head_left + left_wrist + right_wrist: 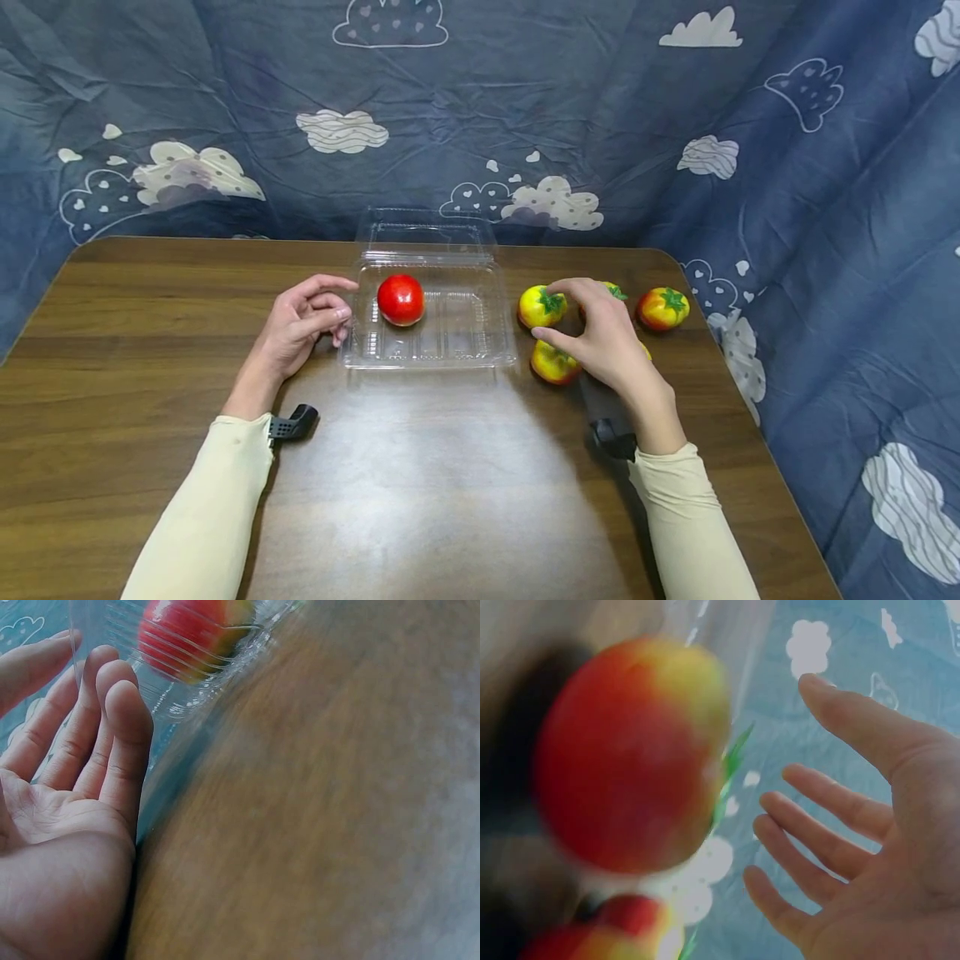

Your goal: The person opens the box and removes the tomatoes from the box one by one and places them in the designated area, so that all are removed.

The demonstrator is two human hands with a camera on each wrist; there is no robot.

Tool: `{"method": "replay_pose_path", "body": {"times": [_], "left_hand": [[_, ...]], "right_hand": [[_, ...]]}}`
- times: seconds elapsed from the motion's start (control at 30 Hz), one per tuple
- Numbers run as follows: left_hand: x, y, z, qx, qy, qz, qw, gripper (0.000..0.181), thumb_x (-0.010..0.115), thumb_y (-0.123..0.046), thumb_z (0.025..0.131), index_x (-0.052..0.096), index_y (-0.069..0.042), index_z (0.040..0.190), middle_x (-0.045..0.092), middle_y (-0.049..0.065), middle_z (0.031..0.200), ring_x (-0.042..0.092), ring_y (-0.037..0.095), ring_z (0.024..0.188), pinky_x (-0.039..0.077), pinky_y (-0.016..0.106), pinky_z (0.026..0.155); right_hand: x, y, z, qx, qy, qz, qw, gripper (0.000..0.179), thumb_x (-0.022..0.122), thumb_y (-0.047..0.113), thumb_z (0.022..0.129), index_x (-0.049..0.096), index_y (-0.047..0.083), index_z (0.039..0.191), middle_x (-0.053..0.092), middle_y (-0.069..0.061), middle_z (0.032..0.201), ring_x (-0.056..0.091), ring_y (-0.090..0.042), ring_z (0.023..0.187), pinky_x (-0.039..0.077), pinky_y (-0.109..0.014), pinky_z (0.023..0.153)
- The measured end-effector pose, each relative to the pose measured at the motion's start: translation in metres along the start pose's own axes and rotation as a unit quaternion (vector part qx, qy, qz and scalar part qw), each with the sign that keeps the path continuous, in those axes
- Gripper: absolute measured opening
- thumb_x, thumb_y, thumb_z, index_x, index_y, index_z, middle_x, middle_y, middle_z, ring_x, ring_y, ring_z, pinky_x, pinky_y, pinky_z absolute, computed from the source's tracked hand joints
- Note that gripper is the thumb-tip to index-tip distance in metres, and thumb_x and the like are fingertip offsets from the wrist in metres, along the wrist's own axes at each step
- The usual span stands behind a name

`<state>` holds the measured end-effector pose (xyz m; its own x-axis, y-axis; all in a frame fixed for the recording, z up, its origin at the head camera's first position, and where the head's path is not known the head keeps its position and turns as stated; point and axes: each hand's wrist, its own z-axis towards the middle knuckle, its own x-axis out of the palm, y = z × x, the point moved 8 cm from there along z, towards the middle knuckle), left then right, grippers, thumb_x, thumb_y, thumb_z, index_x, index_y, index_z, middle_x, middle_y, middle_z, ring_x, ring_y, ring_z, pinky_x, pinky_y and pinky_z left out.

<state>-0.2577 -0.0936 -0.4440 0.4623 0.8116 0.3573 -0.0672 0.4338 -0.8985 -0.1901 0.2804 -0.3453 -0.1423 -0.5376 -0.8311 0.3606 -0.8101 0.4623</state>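
Note:
A clear plastic clamshell box (pixel 427 364) stands with its lid raised at the back; a glossy red tomato-like fruit (pixel 401 300) sits in its left part. My left hand (pixel 300 323) is at the box's left side, fingers loosely bent and fingertips by the rim, touching or nearly so. In the left wrist view its palm (pixel 75 817) faces the camera. My right hand (pixel 606 337) hovers, thumb and fingers spread, over several red-and-yellow fruits with green leafy tops. One such fruit (pixel 540 307) is by its fingertips, another (pixel 553 363) below its thumb. The right wrist view shows the palm (pixel 885 862) holding nothing.
Another red-and-yellow fruit (pixel 663 309) lies near the table's right edge. Others are partly hidden behind my right hand. The brown wooden table (pixel 150 350) ends at a blue curtain (pixel 450 108) with cloud prints, hanging behind and to the right.

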Motion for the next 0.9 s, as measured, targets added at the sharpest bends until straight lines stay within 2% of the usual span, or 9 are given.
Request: {"method": "replay_pose_path", "body": {"times": [0.17,0.4,0.77,0.9], "left_hand": [[0.000,0.001,-0.001,-0.004,0.001,-0.005,1.0000,0.036,0.059,0.018,0.096,0.059,0.010,0.131,0.073,0.009,0.086,0.067,0.019,0.063,0.059,0.024,0.054],[-0.001,0.002,0.001,-0.002,0.000,-0.003,1.0000,0.035,0.058,0.018,0.096,0.059,0.010,0.130,0.072,0.009,0.084,0.065,0.018,0.062,0.058,0.024,0.053],[-0.007,0.000,0.001,-0.007,-0.007,0.002,0.9999,0.034,0.060,0.017,0.096,0.059,0.010,0.129,0.072,0.010,0.084,0.062,0.019,0.060,0.058,0.024,0.053],[-0.007,0.002,0.002,-0.018,-0.012,0.013,0.9997,0.033,0.062,0.014,0.097,0.061,0.008,0.129,0.071,0.009,0.084,0.063,0.019,0.060,0.058,0.024,0.054]], "right_hand": [[0.015,0.024,0.018,0.004,0.028,0.013,0.9995,0.060,0.091,0.031,0.084,0.066,0.007,0.133,0.068,-0.011,0.135,0.055,-0.032,0.132,0.044,-0.054,0.113],[0.033,0.062,0.043,-0.029,0.031,0.033,0.9986,0.062,0.090,0.029,0.085,0.064,0.006,0.137,0.066,-0.012,0.139,0.055,-0.031,0.133,0.044,-0.053,0.114],[0.068,0.128,0.085,-0.063,0.046,0.081,0.9937,0.061,0.088,0.030,0.088,0.063,0.011,0.141,0.066,-0.004,0.141,0.055,-0.022,0.135,0.045,-0.042,0.115],[0.079,0.144,0.094,-0.073,0.058,0.090,0.9916,0.060,0.086,0.028,0.089,0.062,0.011,0.142,0.064,-0.004,0.143,0.054,-0.022,0.135,0.046,-0.040,0.114]]}}
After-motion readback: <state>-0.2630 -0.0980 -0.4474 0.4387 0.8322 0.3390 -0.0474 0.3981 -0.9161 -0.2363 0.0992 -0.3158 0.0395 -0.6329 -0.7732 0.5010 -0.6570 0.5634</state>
